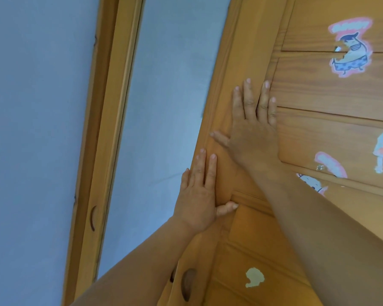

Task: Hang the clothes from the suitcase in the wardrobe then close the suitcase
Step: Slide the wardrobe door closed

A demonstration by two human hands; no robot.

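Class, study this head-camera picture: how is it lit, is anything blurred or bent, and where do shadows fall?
Head view: soft, even daylight, no glare; the right hand and left hand lie flat on the wardrobe door, casting only faint shadows; the stickers look slightly soft; the wide lens tilts and bows the door frame.

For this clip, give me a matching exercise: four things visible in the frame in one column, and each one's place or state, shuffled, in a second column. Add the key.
Things:
1. left hand
2. right hand
3. cartoon sticker
4. cream patch

Places or states:
A. upper right of the wardrobe door
B. flat on the door, the higher of the two
C. low on the door, under the forearms
D. flat near the door's left edge, thumb out to the side

Pairs: 1-D, 2-B, 3-A, 4-C
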